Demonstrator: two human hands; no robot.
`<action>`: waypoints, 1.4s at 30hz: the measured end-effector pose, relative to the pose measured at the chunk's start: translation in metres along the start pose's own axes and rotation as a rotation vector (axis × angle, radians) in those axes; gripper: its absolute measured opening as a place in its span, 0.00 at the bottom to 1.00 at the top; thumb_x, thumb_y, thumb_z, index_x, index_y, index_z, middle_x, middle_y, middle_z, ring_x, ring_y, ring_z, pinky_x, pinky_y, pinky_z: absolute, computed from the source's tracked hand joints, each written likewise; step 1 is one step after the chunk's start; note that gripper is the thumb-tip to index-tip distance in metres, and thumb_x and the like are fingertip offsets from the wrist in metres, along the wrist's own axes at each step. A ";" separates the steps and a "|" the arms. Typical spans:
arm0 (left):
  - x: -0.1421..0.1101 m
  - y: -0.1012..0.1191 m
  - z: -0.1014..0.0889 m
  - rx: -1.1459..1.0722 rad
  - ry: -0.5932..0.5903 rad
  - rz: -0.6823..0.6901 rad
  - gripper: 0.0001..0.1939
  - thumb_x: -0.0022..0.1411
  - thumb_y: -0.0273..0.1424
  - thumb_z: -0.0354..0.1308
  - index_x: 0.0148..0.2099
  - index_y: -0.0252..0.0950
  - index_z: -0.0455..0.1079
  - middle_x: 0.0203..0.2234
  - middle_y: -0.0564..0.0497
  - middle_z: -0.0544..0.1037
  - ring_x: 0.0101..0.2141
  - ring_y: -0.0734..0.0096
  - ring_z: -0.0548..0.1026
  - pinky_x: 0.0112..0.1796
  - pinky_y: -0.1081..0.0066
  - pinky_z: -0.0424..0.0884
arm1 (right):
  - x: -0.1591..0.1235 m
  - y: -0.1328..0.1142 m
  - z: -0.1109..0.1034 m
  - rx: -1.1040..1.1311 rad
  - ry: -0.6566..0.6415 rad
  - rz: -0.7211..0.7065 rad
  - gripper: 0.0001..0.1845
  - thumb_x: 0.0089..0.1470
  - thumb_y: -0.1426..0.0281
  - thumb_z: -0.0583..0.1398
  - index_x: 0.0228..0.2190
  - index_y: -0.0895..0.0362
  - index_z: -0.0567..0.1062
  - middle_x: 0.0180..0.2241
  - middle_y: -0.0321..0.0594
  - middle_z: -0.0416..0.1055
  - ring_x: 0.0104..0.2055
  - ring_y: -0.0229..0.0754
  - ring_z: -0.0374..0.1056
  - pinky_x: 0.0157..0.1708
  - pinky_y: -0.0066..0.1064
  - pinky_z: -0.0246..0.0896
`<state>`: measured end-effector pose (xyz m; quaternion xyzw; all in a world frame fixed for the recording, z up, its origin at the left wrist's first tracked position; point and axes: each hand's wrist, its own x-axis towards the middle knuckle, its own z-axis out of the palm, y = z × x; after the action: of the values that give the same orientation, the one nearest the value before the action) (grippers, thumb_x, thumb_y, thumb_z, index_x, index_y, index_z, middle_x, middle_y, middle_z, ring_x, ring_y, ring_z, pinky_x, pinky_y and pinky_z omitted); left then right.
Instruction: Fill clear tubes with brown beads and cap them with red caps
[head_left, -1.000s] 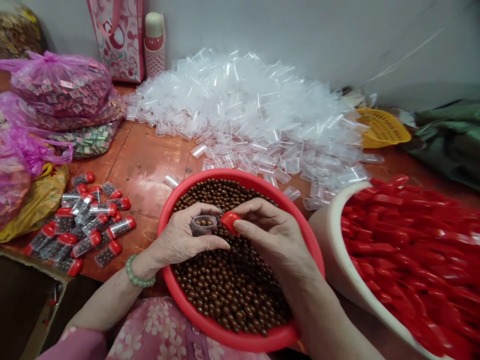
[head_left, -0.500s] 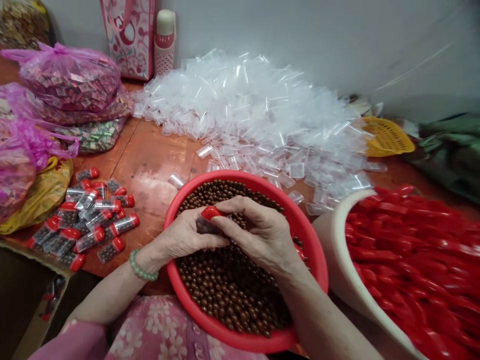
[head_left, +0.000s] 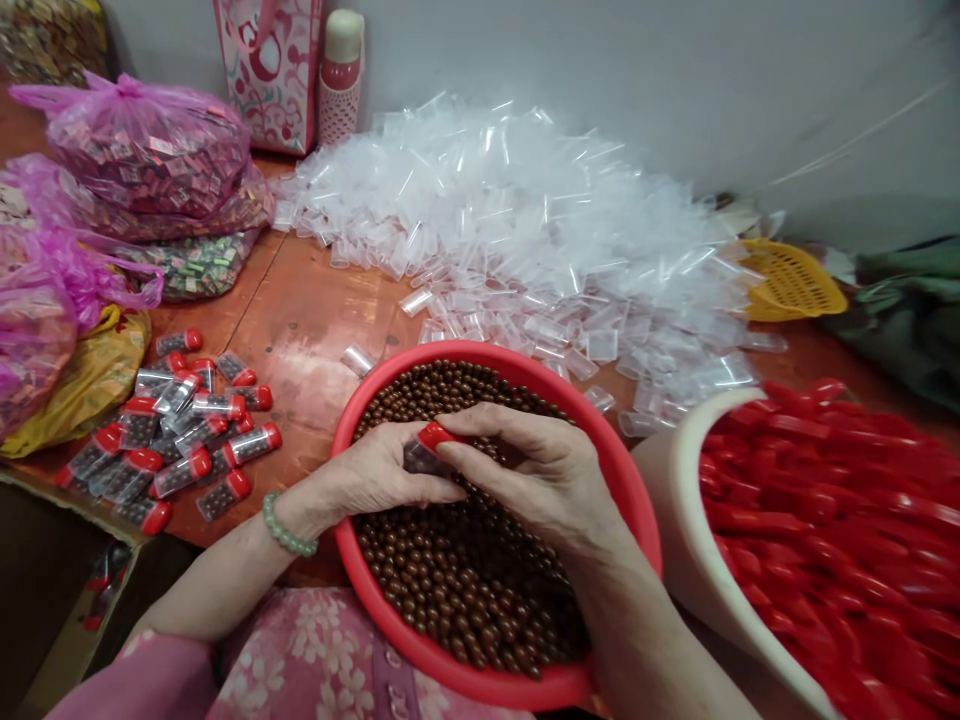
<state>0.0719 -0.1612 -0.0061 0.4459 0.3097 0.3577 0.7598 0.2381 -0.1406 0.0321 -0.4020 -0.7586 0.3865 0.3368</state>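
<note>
The left hand (head_left: 382, 470) curls narrowly around a small clear container (head_left: 424, 460) above the red basin (head_left: 649, 535), inside its rim. The right hand (head_left: 547, 480) pinches a red cap (head_left: 433, 436) at the container's upper end; whether it is fully seated, I cannot tell. Brown balls (head_left: 457, 600) fill the basin, whose near rim overlaps the flowered clothing (head_left: 300, 650).

Room to the right is tight: the pale rim of a tub (head_left: 686, 480) of red pieces (head_left: 825, 540) stands just beside the basin. On the far side, a heap of clear containers (head_left: 517, 220) spreads close to the basin's rim. Leftward, a wider strip of bare surface (head_left: 300, 345) runs between the basin and the capped containers (head_left: 180, 420). Those lie near the surface's left near edge, beside an open box (head_left: 112, 610); knotted bags (head_left: 150, 150) bound the strip's far left.
</note>
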 end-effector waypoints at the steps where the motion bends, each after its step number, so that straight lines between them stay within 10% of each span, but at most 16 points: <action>1: 0.000 0.000 0.000 0.014 0.002 -0.004 0.08 0.48 0.28 0.65 0.31 0.33 0.69 0.22 0.58 0.67 0.24 0.79 0.62 0.31 0.74 0.61 | 0.000 0.000 0.000 -0.001 -0.010 -0.008 0.05 0.53 0.69 0.64 0.35 0.52 0.80 0.33 0.38 0.80 0.33 0.42 0.74 0.36 0.35 0.71; 28: -0.002 0.004 -0.002 -0.116 -0.060 -0.145 0.15 0.47 0.35 0.67 0.26 0.32 0.65 0.16 0.61 0.63 0.18 0.85 0.58 0.20 0.77 0.53 | -0.005 0.004 0.004 -0.228 0.055 -0.280 0.06 0.56 0.74 0.61 0.38 0.54 0.74 0.31 0.38 0.78 0.32 0.40 0.75 0.33 0.30 0.72; 35: 0.001 0.005 -0.001 -0.355 -0.026 -0.205 0.20 0.41 0.38 0.73 0.25 0.30 0.67 0.17 0.57 0.68 0.19 0.82 0.64 0.24 0.76 0.59 | -0.009 0.003 0.010 -0.536 -0.049 -0.407 0.46 0.45 0.43 0.61 0.54 0.65 0.63 0.43 0.57 0.73 0.43 0.54 0.71 0.41 0.46 0.71; 42: 0.006 0.005 0.012 -0.519 0.023 -0.199 0.19 0.37 0.35 0.76 0.28 0.29 0.73 0.23 0.54 0.73 0.27 0.79 0.69 0.33 0.75 0.64 | -0.012 0.008 0.019 -0.688 0.108 -0.484 0.34 0.50 0.62 0.62 0.54 0.67 0.62 0.41 0.56 0.72 0.40 0.53 0.69 0.39 0.47 0.69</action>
<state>0.0836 -0.1595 0.0028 0.1998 0.2584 0.3538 0.8765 0.2305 -0.1538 0.0138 -0.3209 -0.8972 -0.0012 0.3033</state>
